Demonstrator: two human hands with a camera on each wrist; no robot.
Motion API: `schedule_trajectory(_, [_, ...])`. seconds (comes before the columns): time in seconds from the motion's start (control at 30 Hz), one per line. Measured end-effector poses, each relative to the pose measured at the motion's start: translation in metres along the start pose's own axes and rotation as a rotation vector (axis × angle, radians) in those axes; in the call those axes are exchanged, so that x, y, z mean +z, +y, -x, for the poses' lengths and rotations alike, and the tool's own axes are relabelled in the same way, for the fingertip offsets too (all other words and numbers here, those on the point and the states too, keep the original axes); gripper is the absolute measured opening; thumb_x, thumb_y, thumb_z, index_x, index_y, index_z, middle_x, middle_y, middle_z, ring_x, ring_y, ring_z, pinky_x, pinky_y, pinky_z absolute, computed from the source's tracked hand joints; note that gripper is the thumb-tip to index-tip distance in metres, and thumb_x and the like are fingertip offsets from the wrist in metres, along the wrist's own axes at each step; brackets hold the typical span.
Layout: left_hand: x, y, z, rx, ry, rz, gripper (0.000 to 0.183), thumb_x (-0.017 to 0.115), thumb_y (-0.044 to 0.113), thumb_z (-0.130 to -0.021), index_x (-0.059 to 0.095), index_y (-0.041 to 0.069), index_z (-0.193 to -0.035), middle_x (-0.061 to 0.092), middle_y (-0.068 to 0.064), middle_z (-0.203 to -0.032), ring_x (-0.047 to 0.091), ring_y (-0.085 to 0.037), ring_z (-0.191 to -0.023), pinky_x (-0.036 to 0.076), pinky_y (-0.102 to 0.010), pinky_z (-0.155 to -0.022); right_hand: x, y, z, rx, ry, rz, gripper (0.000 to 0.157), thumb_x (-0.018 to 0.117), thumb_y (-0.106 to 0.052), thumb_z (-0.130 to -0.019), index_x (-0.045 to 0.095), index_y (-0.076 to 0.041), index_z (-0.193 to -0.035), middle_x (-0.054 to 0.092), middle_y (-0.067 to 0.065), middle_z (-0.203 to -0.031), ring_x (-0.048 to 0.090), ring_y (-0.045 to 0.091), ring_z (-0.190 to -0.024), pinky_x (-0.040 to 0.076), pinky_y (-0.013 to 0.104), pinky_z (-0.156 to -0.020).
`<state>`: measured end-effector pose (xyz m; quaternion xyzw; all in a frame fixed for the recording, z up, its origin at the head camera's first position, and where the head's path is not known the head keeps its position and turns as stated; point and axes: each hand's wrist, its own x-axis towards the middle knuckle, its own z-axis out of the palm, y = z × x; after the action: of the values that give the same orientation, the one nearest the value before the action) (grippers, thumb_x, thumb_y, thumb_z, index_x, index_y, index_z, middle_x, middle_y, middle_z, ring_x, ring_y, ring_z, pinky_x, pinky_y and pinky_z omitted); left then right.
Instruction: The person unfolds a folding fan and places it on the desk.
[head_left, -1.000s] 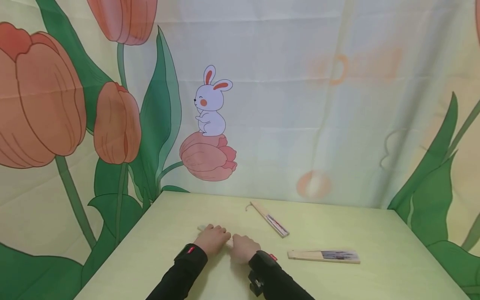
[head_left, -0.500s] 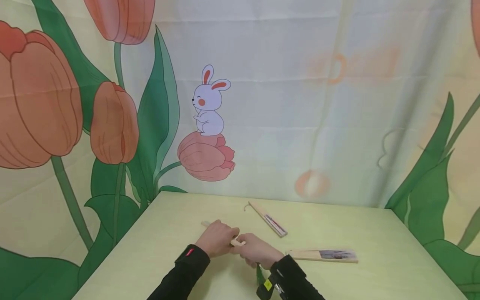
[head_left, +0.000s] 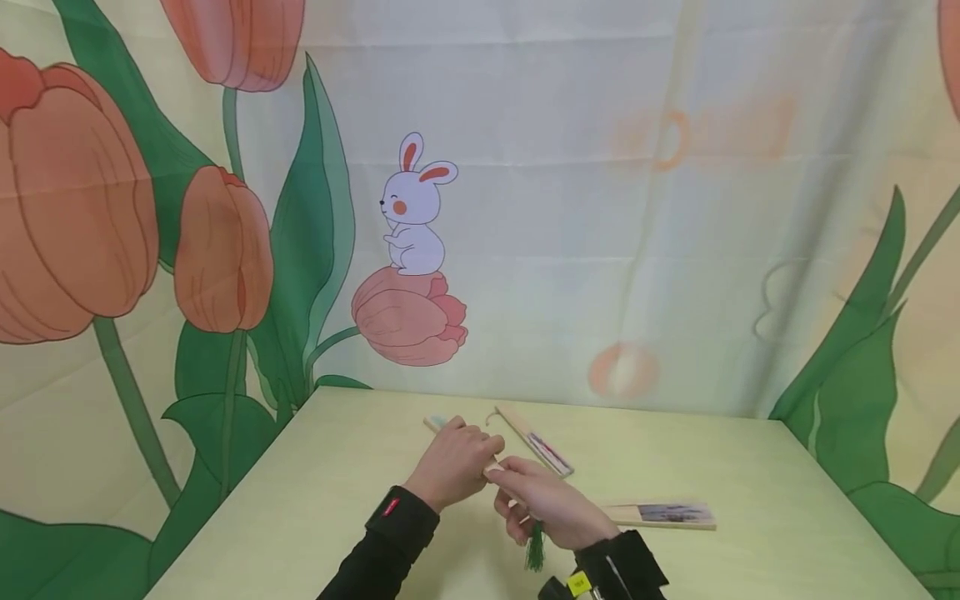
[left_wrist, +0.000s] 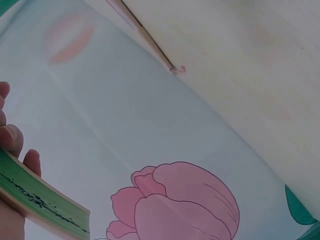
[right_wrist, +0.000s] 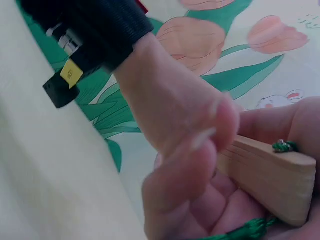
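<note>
A folded folding fan (right_wrist: 267, 180) with pale wooden ribs is held between both hands above the table. My left hand (head_left: 457, 461) grips it around the middle, and its leaf end (head_left: 433, 423) pokes out on the far left side. The left wrist view shows the green edges of the pleated leaf (left_wrist: 42, 200) pressed together. At the handle end, my right hand (head_left: 553, 504) pinches the wood with thumb and fingers. A green tassel (head_left: 535, 550) hangs from that end, below the right fingers.
Beyond the hands, a second folded fan (head_left: 536, 442) with a thin cord lies slanted on the yellow-green table (head_left: 300, 500). To the right, a third folded fan (head_left: 663, 514) lies crosswise, its left end hidden by the right hand. A printed tulip curtain (head_left: 540, 208) hangs behind.
Both hands have lifted from the tabletop with the fan and shifted right. The right hand has turned, so the tassel shows hanging beneath it. The other two fans lie as before.
</note>
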<state>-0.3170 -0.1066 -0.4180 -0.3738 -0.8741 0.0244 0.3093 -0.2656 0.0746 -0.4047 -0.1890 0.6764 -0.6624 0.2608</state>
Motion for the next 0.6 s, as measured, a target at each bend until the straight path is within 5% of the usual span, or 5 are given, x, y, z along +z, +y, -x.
schedule_trajectory(0.27, [-0.017,0.012,-0.016,0.018,0.121,-0.046,0.018,0.082,0.019,-0.076,0.068,0.019,-0.086,0.066,0.007,-0.071,0.061,-0.01,-0.071,0.043,-0.034,-0.082,-0.005,-0.01,0.014,-0.053,-0.033,-0.07,0.036,0.056,-0.033,-0.1,0.044,-0.002,-0.111,0.051,0.001,-0.066,0.049,0.014,-0.045,0.044,0.026,-0.047])
schedule_trajectory(0.53, [-0.03,0.027,-0.034,-0.085,0.234,-0.015,0.025,0.085,0.021,-0.076,0.073,0.019,-0.098,0.071,0.005,-0.088,0.062,-0.015,-0.095,0.032,-0.051,-0.105,-0.013,-0.026,0.029,-0.108,-0.048,-0.129,0.061,0.055,-0.031,-0.101,0.027,0.001,-0.145,0.048,-0.002,-0.064,0.048,0.011,-0.045,0.043,0.023,-0.048])
schedule_trajectory(0.6, [-0.034,0.03,-0.038,-0.118,0.272,-0.003,0.026,0.084,0.017,-0.076,0.072,0.018,-0.1,0.07,0.003,-0.093,0.059,-0.018,-0.105,0.029,-0.053,-0.108,-0.013,-0.03,0.031,-0.129,-0.051,-0.142,0.059,0.054,-0.03,-0.101,0.028,0.003,-0.142,0.048,-0.002,-0.064,0.047,0.012,-0.046,0.043,0.024,-0.05])
